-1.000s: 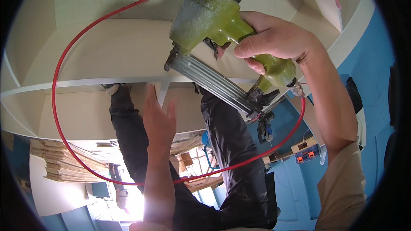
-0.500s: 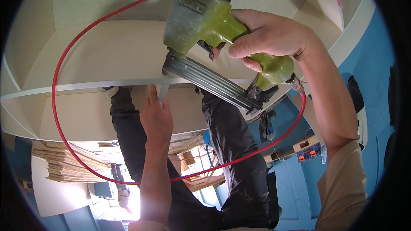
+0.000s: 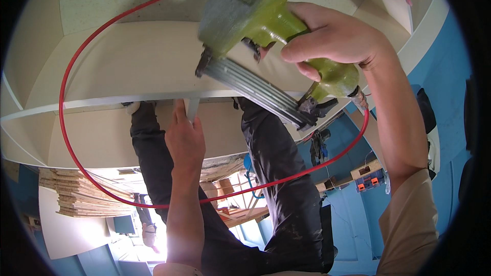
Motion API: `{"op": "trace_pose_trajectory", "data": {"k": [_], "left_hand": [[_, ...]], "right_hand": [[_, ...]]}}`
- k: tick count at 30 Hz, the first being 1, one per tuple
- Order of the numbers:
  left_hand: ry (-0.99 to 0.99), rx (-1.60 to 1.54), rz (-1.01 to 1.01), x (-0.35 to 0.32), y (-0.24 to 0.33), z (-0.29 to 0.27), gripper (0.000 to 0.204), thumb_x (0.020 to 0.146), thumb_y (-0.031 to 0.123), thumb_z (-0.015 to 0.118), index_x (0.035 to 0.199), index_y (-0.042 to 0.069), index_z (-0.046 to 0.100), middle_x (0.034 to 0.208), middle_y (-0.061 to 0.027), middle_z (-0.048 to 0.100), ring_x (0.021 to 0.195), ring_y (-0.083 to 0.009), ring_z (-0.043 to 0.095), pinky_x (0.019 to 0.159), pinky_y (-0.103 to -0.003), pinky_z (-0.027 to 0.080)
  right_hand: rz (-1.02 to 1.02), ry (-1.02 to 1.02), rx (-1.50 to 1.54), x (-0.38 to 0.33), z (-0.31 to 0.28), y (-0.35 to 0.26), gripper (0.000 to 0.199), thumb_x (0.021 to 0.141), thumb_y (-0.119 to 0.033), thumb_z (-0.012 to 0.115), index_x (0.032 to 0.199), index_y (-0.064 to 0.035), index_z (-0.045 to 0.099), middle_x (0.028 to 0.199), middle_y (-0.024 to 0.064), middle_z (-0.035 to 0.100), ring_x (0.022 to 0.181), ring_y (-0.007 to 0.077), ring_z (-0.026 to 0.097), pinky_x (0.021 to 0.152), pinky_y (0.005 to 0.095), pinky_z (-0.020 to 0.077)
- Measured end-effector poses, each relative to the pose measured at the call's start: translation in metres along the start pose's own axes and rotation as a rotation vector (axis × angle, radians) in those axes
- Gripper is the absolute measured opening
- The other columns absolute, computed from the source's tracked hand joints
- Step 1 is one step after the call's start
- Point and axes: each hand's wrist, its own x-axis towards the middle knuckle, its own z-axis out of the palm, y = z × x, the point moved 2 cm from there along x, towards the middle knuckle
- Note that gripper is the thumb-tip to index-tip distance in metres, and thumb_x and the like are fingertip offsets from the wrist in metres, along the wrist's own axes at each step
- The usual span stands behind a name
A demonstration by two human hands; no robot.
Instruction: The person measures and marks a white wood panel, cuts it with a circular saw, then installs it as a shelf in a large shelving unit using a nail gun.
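My right hand is wrapped round the grip of a worn green pneumatic nail gun. The gun's ribbed metal magazine slopes down to the right, and its nose is over the pale board, just above the board's front edge; I cannot tell whether it touches. A red air hose joins the base of the grip and loops widely across the view. Lower and to the left, my left hand grips a narrow pale strip that stands against the underside of that edge. Its fingertips are partly hidden.
Pale cabinet panels surround the work at left and top. My dark-trousered legs are below the board. A stack of boards, another person and a blue toolbox with orange latches stand farther off.
My right hand has lifted the nail gun slightly up and to the right, and the hose has shifted with it. My left hand has barely moved on the strip.
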Motion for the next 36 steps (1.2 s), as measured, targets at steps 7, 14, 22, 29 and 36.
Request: {"op": "trace_pose_trajectory", "data": {"k": [7, 14, 22, 29, 36], "left_hand": [[0.072, -0.028, 0.146, 0.003, -0.028, 0.009, 0.056, 0.089, 0.022, 0.064, 0.139, 0.0, 0.048, 0.117, -0.0268, 0.063, 0.101, -0.046, 0.062, 0.087, -0.049, 0.051], [-0.255, 0.033, 0.278, -0.098, -0.014, -0.03, 0.045, 0.089, 0.033, 0.06, 0.122, 0.003, 0.057, 0.12, -0.0234, 0.062, 0.107, -0.0413, 0.061, 0.088, -0.053, 0.051], [-0.209, 0.126, 0.57, -0.235, 0.001, -0.183, 0.029, 0.093, 0.032, 0.06, 0.1, 0.004, 0.067, 0.095, -0.0185, 0.068, 0.094, -0.0392, 0.065, 0.08, -0.052, 0.05], [0.561, -0.07, 0.541, -0.213, -0.027, -0.288, 0.015, 0.091, 0.016, 0.058, 0.09, 0.001, 0.061, 0.087, -0.0234, 0.062, 0.085, -0.0443, 0.061, 0.072, -0.053, 0.048], [0.559, 0.01, 0.362, -0.076, 0.007, -0.306, 0.018, 0.09, 0.017, 0.057, 0.096, 0.0, 0.062, 0.093, -0.0262, 0.063, 0.089, -0.0464, 0.06, 0.078, -0.054, 0.048]], "right_hand": [[0.022, 0.192, 0.076, -0.034, -0.005, 0.01, 0.019, 0.09, -0.019, 0.063, 0.091, -0.0007, 0.059, 0.066, 0.0047, 0.059, 0.052, 0.0121, 0.055, 0.05, 0.0299, 0.0458], [0.087, 0.719, 0.9, -0.143, 0.035, 0.016, 0.016, 0.09, -0.018, 0.062, 0.083, -0.0098, 0.05, 0.067, 0.0028, 0.053, 0.057, 0.0174, 0.053, 0.058, 0.034, 0.0493], [-0.493, 0.955, 1.147, -0.35, 0.084, -0.03, 0.017, 0.091, -0.018, 0.057, 0.077, -0.0117, 0.05, 0.066, 0.0004, 0.049, 0.059, 0.0151, 0.051, 0.059, 0.031, 0.0498], [-0.833, 1.079, 0.658, -0.585, 0.11, -0.079, 0.013, 0.09, -0.019, 0.058, 0.086, -0.0105, 0.048, 0.068, 0.0002, 0.042, 0.055, 0.0124, 0.043, 0.053, 0.0291, 0.0398], [0.141, 1.346, -0.973, -0.614, 0.156, -0.031, 0.044, 0.07, -0.006, 0.072, 0.108, -0.0026, 0.052, 0.087, 0.0271, 0.066, 0.085, 0.0503, 0.061, 0.068, 0.0528, 0.0492]]}}
